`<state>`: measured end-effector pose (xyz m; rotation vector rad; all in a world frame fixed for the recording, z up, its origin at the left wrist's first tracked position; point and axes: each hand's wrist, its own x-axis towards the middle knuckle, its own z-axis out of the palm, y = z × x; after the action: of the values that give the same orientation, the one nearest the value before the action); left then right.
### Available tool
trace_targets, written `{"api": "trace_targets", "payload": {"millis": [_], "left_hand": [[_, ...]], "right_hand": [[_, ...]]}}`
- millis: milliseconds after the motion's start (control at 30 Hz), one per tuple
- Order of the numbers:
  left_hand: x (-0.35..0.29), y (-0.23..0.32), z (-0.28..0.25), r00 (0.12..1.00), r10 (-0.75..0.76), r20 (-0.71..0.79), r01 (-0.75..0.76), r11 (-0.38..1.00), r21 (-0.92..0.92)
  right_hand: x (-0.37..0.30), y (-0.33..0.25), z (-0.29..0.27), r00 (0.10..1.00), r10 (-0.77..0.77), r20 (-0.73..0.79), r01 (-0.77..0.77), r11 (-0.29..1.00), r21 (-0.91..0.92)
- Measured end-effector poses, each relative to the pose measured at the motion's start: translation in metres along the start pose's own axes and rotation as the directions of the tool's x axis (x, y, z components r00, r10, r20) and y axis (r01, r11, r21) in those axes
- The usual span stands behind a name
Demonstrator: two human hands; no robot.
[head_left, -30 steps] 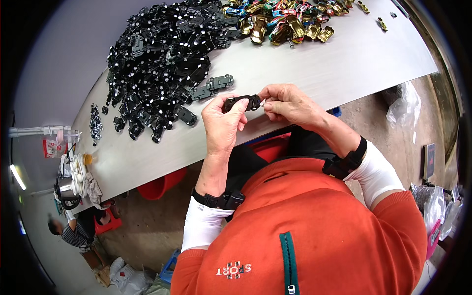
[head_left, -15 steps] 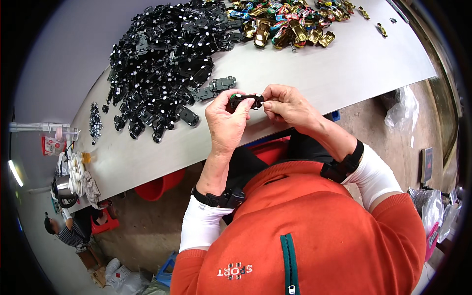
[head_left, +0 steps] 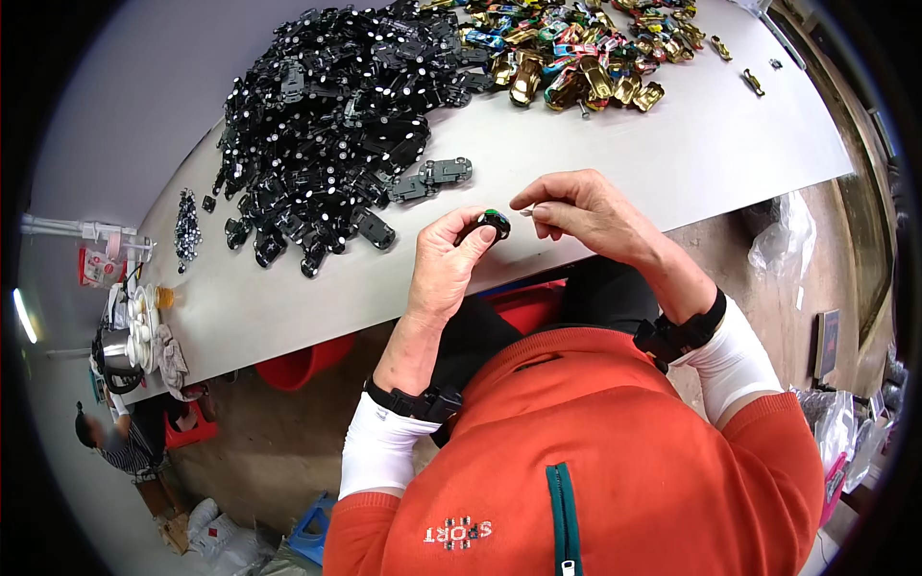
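Hands have separated since earlier frame. Left hand (head_left: 449,259) grasps small black toy car (head_left: 492,223); right hand (head_left: 584,209) pinched, contents indiscernible, above grey tabletop (head_left: 672,163).

two hands (head_left: 447,264) were in view at frame centre, one left and one right (head_left: 576,206), with one small black toy car part (head_left: 490,223) between them. one large heap of black chassis parts (head_left: 327,125), too many to count, filled the upper left centre; two grey-black chassis (head_left: 432,178) lay just off its lower right edge. one heap of coloured and gold car bodies (head_left: 576,58), uncountable, ran along the top. one red tub (head_left: 303,360) showed below the one grey table (head_left: 672,163). one other person (head_left: 110,442) sat at lower left.
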<state>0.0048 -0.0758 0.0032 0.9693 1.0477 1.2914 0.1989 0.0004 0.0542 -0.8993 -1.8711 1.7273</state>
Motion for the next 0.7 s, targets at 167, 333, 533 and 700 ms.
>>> {"api": "trace_targets", "payload": {"millis": [167,333,533,700], "left_hand": [[-0.002,0.005,0.004,0.996,-0.024,0.08,0.02,0.999,0.04],[-0.001,0.004,0.004,0.991,-0.003,0.131,-0.005,0.998,0.067],[-0.007,0.002,0.013,0.997,0.072,-0.036,-0.056,0.944,0.325],[-0.006,0.006,0.015,0.998,-0.063,-0.028,0.062,0.998,-0.023]], "right_hand": [[0.002,0.004,0.006,0.995,0.029,0.095,-0.031,0.999,0.023],[0.002,0.006,0.005,0.992,0.012,0.123,-0.009,1.0,-0.025],[0.007,0.018,0.019,0.983,-0.181,-0.046,0.161,0.946,-0.281],[0.008,0.022,0.017,0.998,-0.049,-0.05,0.054,0.994,0.096]]}}
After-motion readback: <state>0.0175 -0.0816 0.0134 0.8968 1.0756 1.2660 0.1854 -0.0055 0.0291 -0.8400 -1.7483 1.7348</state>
